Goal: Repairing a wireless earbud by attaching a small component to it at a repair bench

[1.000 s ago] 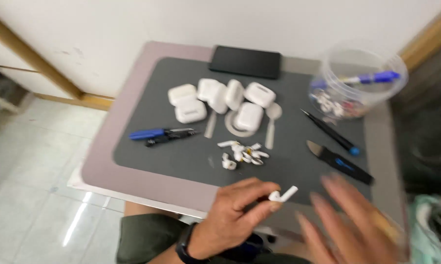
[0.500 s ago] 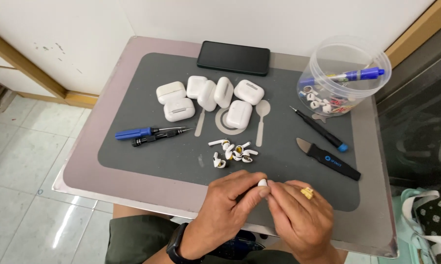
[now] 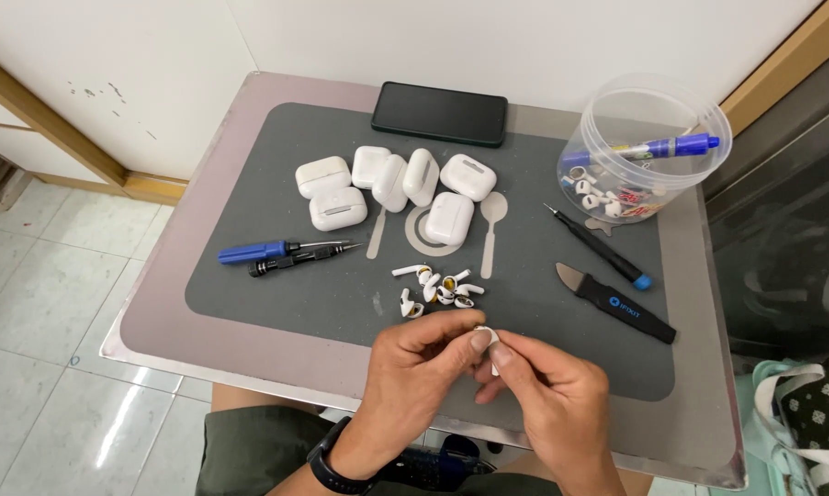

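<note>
My left hand (image 3: 412,377) and my right hand (image 3: 550,395) meet over the front edge of the grey mat (image 3: 276,294). Together they pinch a small white earbud (image 3: 488,338) between their fingertips; most of it is hidden by the fingers. Just beyond my hands lies a small pile of loose white earbuds (image 3: 437,287). Several white earbud charging cases (image 3: 391,188) sit further back in the middle of the mat. A dark watch is on my left wrist (image 3: 327,468).
A black phone (image 3: 439,113) lies at the back. A blue screwdriver (image 3: 258,251) and a thin black one (image 3: 295,262) lie left. At right are a black precision screwdriver (image 3: 598,246), a black pry tool (image 3: 616,301), and a clear tub (image 3: 642,147) with earbuds and a blue pen.
My right hand came in from the lower right and closed onto the earbud that my left hand held alone a second ago. The camera steadied and moved closer.
</note>
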